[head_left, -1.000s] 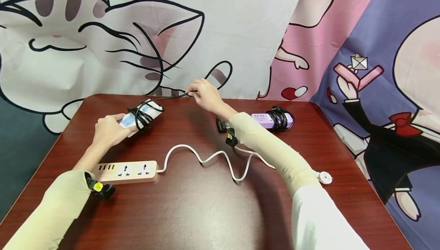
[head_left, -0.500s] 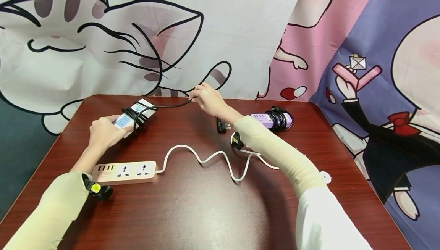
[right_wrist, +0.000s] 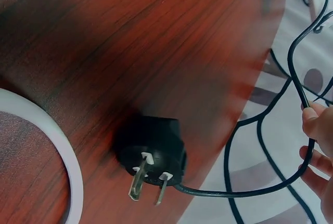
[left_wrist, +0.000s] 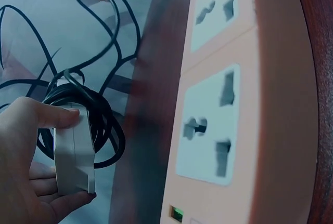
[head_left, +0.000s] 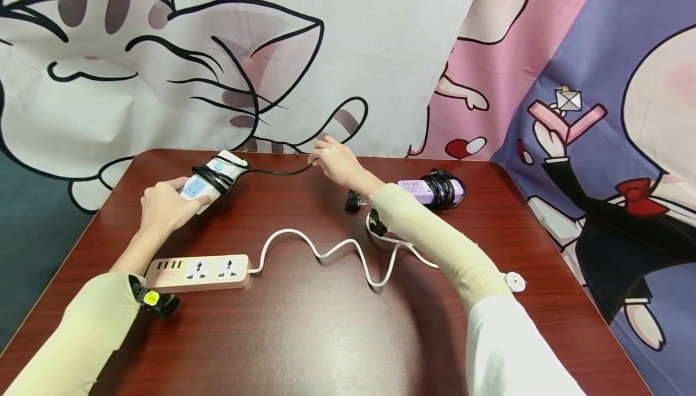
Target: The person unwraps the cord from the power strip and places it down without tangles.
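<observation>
My left hand (head_left: 165, 205) grips the near end of a white power strip (head_left: 196, 188) with blue sockets, tilted above the back left of the table. Black cord (head_left: 220, 179) is wound around its middle. In the left wrist view, the thumb lies on top of the strip's end (left_wrist: 73, 156) and the fingers curl beneath. Further right, my right hand (head_left: 337, 160) pinches a stretch of that black cord (right_wrist: 296, 73), which sags between both hands. From the right hand the cord runs to a black plug (right_wrist: 156, 151), its metal prongs facing the camera.
A cream power strip (head_left: 198, 273) lies in front of the left hand. Its white cord (head_left: 321, 256) snakes rightward to a white plug (head_left: 514, 282). A purple power strip (head_left: 415, 189) wrapped in black cord rests at the back right. A printed cloth (head_left: 391, 51) hangs behind the table.
The held power strip has shifted slightly left and away. My right hand has come a little right and lower, still pinching the cord, which now sags more.
</observation>
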Available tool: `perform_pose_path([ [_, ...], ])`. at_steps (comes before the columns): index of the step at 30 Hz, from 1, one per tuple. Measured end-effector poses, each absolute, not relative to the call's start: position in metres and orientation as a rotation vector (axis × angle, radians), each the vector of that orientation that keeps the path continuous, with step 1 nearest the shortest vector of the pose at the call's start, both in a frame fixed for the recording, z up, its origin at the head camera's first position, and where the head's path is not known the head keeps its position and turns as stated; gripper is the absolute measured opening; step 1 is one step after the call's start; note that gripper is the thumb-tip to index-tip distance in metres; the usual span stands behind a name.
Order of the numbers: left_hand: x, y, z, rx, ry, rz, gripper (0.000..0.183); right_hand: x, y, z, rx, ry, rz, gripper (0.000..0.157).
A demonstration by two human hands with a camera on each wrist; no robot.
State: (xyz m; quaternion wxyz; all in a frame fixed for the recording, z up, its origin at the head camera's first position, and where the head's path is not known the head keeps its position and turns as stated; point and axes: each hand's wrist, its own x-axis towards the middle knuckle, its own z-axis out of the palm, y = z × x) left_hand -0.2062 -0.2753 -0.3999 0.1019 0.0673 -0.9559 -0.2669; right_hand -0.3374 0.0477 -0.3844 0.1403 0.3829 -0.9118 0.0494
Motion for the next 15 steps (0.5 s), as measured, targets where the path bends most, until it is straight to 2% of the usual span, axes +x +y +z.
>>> perform_pose_path([
  [8, -0.204, -0.271, -0.393, 0.195, -2.784, -0.801, 0.066, -0.346, 0.047, -0.391, 1.076, -2.671, 0.121, 0.013],
  [15, -0.202, -0.267, -0.388, 0.198, -2.790, -0.815, 0.065, -0.349, 0.045, -0.395, 1.025, -2.753, 0.065, 0.018],
])
